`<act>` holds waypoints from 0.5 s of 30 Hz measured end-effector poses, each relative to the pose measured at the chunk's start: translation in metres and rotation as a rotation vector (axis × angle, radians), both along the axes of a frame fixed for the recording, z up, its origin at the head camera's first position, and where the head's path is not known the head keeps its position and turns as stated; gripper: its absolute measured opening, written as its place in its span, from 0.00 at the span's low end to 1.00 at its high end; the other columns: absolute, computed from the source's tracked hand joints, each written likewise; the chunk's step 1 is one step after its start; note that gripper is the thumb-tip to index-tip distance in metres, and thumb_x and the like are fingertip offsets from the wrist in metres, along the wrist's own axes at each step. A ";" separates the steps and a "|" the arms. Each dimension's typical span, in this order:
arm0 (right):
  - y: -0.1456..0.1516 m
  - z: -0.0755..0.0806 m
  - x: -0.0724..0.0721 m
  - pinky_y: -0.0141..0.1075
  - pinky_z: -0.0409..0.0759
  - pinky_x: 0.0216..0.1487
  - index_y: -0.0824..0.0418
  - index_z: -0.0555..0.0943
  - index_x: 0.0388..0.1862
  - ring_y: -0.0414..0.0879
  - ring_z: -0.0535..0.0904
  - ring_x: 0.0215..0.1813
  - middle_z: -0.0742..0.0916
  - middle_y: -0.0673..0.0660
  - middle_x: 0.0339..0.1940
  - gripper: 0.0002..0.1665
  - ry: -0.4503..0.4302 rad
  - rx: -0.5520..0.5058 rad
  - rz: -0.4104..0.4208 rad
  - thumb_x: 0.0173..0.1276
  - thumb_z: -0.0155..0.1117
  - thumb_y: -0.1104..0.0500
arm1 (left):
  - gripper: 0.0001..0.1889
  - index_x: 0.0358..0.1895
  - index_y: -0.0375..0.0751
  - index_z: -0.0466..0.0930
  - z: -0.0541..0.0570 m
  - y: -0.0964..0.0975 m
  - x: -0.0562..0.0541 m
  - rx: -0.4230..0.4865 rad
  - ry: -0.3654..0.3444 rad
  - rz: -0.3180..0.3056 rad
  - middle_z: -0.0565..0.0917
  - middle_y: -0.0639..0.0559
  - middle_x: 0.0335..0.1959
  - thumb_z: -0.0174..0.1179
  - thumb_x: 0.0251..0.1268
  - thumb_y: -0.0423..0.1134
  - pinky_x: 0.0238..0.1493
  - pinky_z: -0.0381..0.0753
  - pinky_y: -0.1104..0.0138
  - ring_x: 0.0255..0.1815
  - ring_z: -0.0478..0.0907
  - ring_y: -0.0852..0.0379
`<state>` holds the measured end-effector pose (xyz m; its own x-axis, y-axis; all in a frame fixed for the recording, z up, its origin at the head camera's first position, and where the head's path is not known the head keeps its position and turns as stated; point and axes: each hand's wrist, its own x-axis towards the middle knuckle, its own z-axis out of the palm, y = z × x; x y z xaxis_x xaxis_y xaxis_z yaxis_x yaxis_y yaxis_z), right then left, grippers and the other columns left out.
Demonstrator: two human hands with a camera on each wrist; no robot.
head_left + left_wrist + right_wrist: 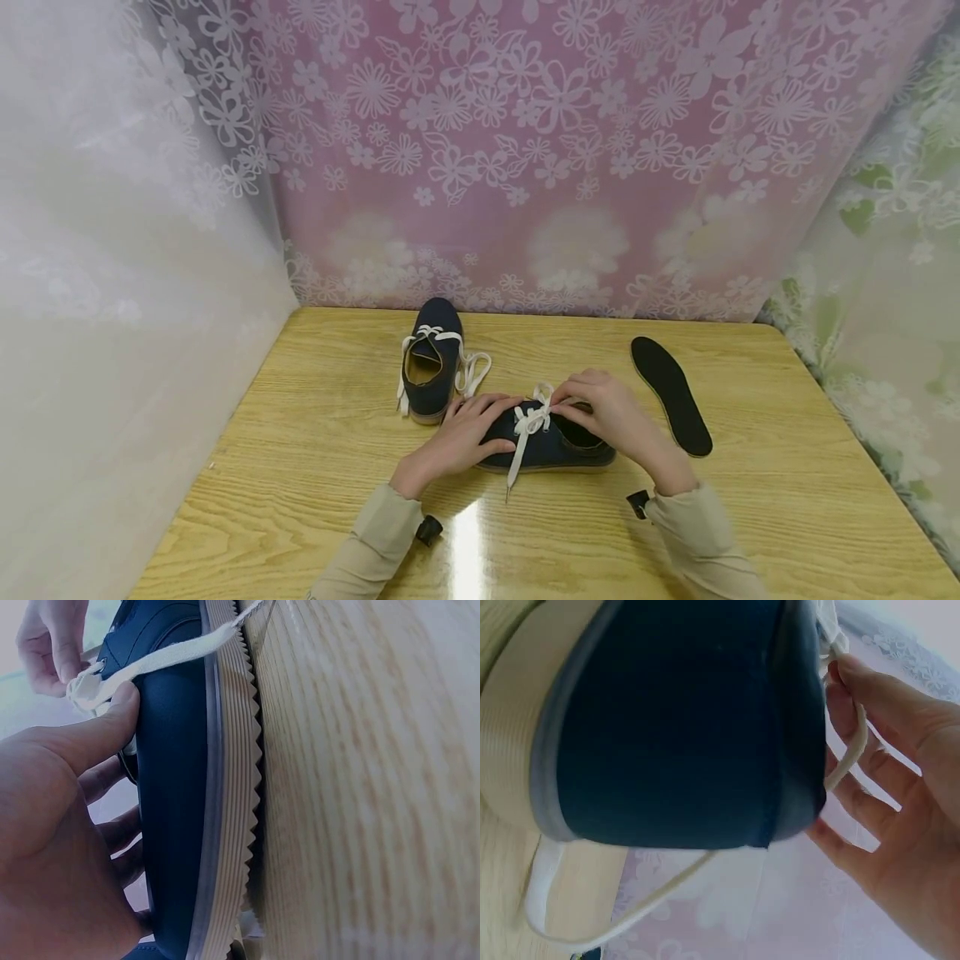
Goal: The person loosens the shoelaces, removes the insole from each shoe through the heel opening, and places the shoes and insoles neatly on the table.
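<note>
At the right grip [606,410] we see thumb and forefinger pinched together on the white lace [534,419], right by the bow-like knot on the navy shoe [551,452]. The left grip [467,433] is clamped over the toe end of that shoe, thumb on the near side and fingers on the far side; whether the thumb tip touches the lace we cannot tell. The shoe sits sole down on the worktop [322,467], toe to the left, ankle opening to the right. We judge the step in hand to be working the knot — tying or loosening, we cannot say — and the next move seems to call for a steady left hold while the right fingers draw the lace. One lace end trails down the near side, and we would keep it from snagging under the sole. Farther out, the second shoe [438,317] stands just past the left fingers, heel toward the person, its own lace slack; that heel looks close enough to be bumped. A black insole [671,396] lies beyond the right forearm, apart from the work, and a floral curtain [480,225] hangs behind the worktop's far edge.
</note>
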<state>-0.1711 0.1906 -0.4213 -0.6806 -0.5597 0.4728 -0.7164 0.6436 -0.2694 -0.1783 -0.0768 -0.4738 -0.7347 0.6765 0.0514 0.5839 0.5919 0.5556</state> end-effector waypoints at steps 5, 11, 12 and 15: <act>0.003 0.004 -0.001 0.49 0.79 0.46 0.55 0.86 0.35 0.45 0.82 0.37 0.86 0.48 0.33 0.12 0.119 -0.038 -0.018 0.55 0.80 0.65 | 0.35 0.80 0.55 0.58 0.001 0.000 0.000 0.002 -0.001 0.001 0.63 0.50 0.77 0.57 0.74 0.55 0.74 0.48 0.36 0.78 0.59 0.45; 0.011 0.017 -0.001 0.48 0.76 0.43 0.56 0.85 0.36 0.47 0.82 0.36 0.86 0.50 0.33 0.13 0.222 -0.093 -0.130 0.54 0.80 0.65 | 0.35 0.81 0.56 0.57 0.000 0.000 -0.001 0.004 -0.005 0.001 0.63 0.50 0.77 0.57 0.74 0.54 0.75 0.48 0.36 0.78 0.58 0.44; 0.012 0.018 -0.001 0.47 0.76 0.42 0.56 0.85 0.36 0.46 0.82 0.36 0.87 0.50 0.33 0.12 0.205 -0.097 -0.139 0.55 0.79 0.65 | 0.35 0.81 0.56 0.57 0.000 0.000 -0.001 0.005 -0.002 0.000 0.63 0.50 0.77 0.57 0.74 0.54 0.74 0.49 0.36 0.78 0.59 0.44; 0.016 0.020 0.001 0.46 0.79 0.42 0.55 0.85 0.37 0.45 0.83 0.37 0.86 0.49 0.34 0.10 0.080 -0.072 -0.138 0.59 0.78 0.64 | 0.35 0.80 0.56 0.58 0.000 0.000 -0.001 0.005 -0.002 0.000 0.63 0.49 0.77 0.57 0.74 0.54 0.74 0.50 0.36 0.78 0.59 0.45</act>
<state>-0.1702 0.2063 -0.4011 -0.7072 -0.4261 0.5642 -0.6436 0.7183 -0.2641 -0.1793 -0.0766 -0.4740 -0.7346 0.6763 0.0540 0.5831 0.5888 0.5598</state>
